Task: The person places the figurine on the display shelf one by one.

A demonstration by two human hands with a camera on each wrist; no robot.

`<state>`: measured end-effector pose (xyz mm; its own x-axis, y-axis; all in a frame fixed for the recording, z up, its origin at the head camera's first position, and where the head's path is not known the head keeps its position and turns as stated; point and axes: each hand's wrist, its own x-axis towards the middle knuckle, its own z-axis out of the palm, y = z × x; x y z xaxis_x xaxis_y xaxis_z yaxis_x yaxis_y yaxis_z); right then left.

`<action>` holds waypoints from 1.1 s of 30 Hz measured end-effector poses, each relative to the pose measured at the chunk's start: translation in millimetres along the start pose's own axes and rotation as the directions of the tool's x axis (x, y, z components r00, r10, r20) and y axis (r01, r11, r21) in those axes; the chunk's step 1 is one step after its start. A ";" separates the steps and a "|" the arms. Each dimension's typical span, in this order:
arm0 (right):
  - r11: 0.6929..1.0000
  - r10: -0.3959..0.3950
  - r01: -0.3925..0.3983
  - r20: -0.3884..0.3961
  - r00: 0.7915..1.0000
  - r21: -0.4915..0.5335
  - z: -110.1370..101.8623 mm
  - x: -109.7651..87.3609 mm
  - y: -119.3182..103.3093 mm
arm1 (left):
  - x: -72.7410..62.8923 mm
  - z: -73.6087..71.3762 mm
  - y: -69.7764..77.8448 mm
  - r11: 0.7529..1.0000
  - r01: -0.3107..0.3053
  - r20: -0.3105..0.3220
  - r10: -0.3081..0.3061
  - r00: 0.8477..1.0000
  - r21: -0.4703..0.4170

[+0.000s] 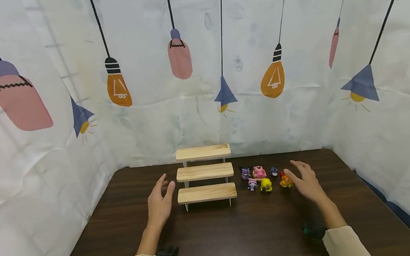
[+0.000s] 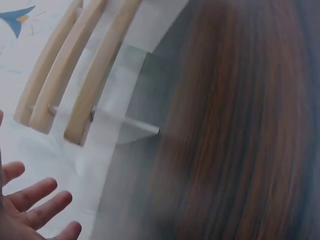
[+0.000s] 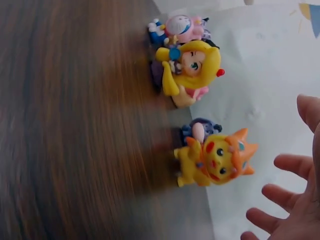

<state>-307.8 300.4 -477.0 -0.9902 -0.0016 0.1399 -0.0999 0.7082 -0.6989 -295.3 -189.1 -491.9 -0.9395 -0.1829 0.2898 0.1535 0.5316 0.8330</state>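
The orange toy (image 1: 285,181) is standing just beside the thumb of the right hand (image 1: 307,181), on its inner side, with no contact showing. For a clean grip, the thumb and fingers would probably be needing to close low on both sides of the body, pinching there rather than at the pointed tips on the head. The dark blue toy (image 1: 274,171) is standing close by, beyond the thumb and inward, so a narrow pinch would likely be sparing it a knock. The yellow toy (image 1: 266,185) is sitting farther inward from these fingers.

The right hand is hovering with its fingers spread wide, holding nothing. The left hand (image 1: 160,202) is hovering too, its fingers apart and empty, with the stepped stand (image 1: 204,172) just inward of its thumb. Both forearms are angling inward over the tabletop (image 1: 240,234).
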 end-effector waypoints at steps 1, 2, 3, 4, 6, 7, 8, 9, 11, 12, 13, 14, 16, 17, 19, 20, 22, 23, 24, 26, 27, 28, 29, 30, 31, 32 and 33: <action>1.000 0.006 -0.006 0.002 1.000 0.021 1.5 0.8 0.0 | 0.4 2.7 -0.4 0.999 0.020 -0.011 -0.021 1.000 -0.039; 0.999 0.013 -0.013 0.004 1.000 0.044 2.8 1.5 0.4 | 0.7 5.2 -0.6 0.997 0.040 -0.016 -0.041 0.999 -0.071; 0.998 0.021 -0.021 0.003 1.000 0.064 3.9 2.0 0.9 | 1.2 7.6 -1.0 0.993 0.061 -0.022 -0.063 0.998 -0.099; 0.996 0.031 -0.031 -0.001 1.000 0.082 4.8 2.5 1.9 | 2.1 10.3 -1.2 0.990 0.079 -0.026 -0.082 0.996 -0.120; 0.991 0.054 -0.053 -0.002 0.999 0.120 6.4 3.0 3.6 | 3.7 14.5 -1.1 0.978 0.113 -0.021 -0.119 0.993 -0.174; 0.988 0.067 -0.066 -0.003 0.998 0.140 7.3 3.4 4.9 | 4.5 16.4 -1.3 0.970 0.128 -0.018 -0.135 0.991 -0.205; 0.983 0.079 -0.078 -0.002 0.997 0.165 8.2 3.9 6.1 | 5.1 17.9 -1.6 0.961 0.142 -0.014 -0.149 0.989 -0.238; 0.978 0.090 -0.089 0.001 0.996 0.187 9.2 4.3 7.2 | 5.7 19.2 -2.1 0.949 0.157 -0.008 -0.165 0.986 -0.274; 0.969 0.108 -0.107 0.006 0.994 0.221 11.4 4.9 9.7 | 6.2 21.4 -3.8 0.920 0.194 0.010 -0.202 0.979 -0.340; 0.965 0.116 -0.115 0.009 0.993 0.237 12.5 5.3 11.0 | 6.0 22.3 -5.1 0.905 0.213 0.021 -0.221 0.975 -0.368; 0.959 0.123 -0.122 0.012 0.992 0.255 13.6 5.6 12.5 | 5.8 23.2 -6.4 0.891 0.234 0.029 -0.242 0.970 -0.390; 0.953 0.129 -0.130 0.019 0.991 0.273 14.5 6.0 13.8 | 5.4 24.1 -7.8 0.877 0.254 0.038 -0.262 0.964 -0.408; 0.943 0.140 -0.145 0.037 0.989 0.298 16.5 6.1 16.5 | 4.4 25.7 -10.8 0.849 0.292 0.056 -0.299 0.953 -0.441; 0.938 0.144 -0.152 0.049 0.988 0.312 17.4 6.3 18.2 | 3.8 26.5 -12.3 0.836 0.308 0.067 -0.312 0.948 -0.453; 0.930 0.153 -0.168 0.072 0.986 0.326 19.0 6.5 20.7 | 2.8 27.6 -14.6 0.817 0.319 0.078 -0.323 0.943 -0.480; 0.929 0.157 -0.176 0.084 0.984 0.325 19.7 6.5 21.9 | 2.4 27.9 -15.8 0.809 0.320 0.083 -0.323 0.943 -0.493; 0.926 0.168 -0.193 0.105 0.980 0.323 20.5 5.8 24.2 | 1.8 28.3 -17.7 0.799 0.316 0.090 -0.316 0.945 -0.511; 0.926 0.171 -0.199 0.113 0.979 0.321 20.7 5.6 25.4 | 1.6 28.3 -18.4 0.796 0.312 0.091 -0.311 0.946 -0.519; 0.923 0.177 -0.207 0.122 0.977 0.323 20.6 5.6 26.4 | 1.5 28.4 -19.0 0.793 0.306 0.090 -0.307 0.948 -0.527; 0.917 0.184 -0.222 0.141 0.973 0.332 20.2 5.6 28.6 | 1.5 28.4 -20.8 0.788 0.302 0.094 -0.300 0.949 -0.537; 0.913 0.187 -0.229 0.152 0.971 0.339 19.9 5.6 29.8 | 1.5 28.6 -21.6 0.783 0.303 0.096 -0.301 0.949 -0.543; 0.911 0.184 -0.230 0.162 0.969 0.343 19.6 6.0 31.0 | 1.6 28.7 -22.4 0.778 0.305 0.099 -0.301 0.948 -0.549; 0.911 0.181 -0.231 0.171 0.969 0.343 19.4 6.2 32.0 | 1.8 28.7 -23.3 0.773 0.307 0.103 -0.302 0.948 -0.555; 0.907 0.184 -0.237 0.179 0.966 0.348 19.1 6.2 32.9 | 2.1 29.0 -24.4 0.770 0.308 0.108 -0.300 0.948 -0.559; 0.906 0.187 -0.242 0.184 0.965 0.348 18.8 5.9 33.5 | 2.5 29.0 -25.2 0.767 0.309 0.114 -0.299 0.947 -0.563; 0.905 0.189 -0.246 0.189 0.964 0.346 18.6 5.6 34.4 | 2.9 29.1 -26.1 0.760 0.314 0.120 -0.301 0.946 -0.569; 0.905 0.191 -0.249 0.194 0.962 0.344 18.4 5.2 35.1 | 3.2 29.2 -26.8 0.755 0.317 0.126 -0.302 0.945 -0.574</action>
<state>-318.3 312.2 -513.7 -0.9909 -0.0030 -0.1347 0.1224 0.3989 -0.9088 -311.4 -179.8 -527.1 -0.9727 -0.2292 -0.0365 -0.0063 -0.1315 0.9913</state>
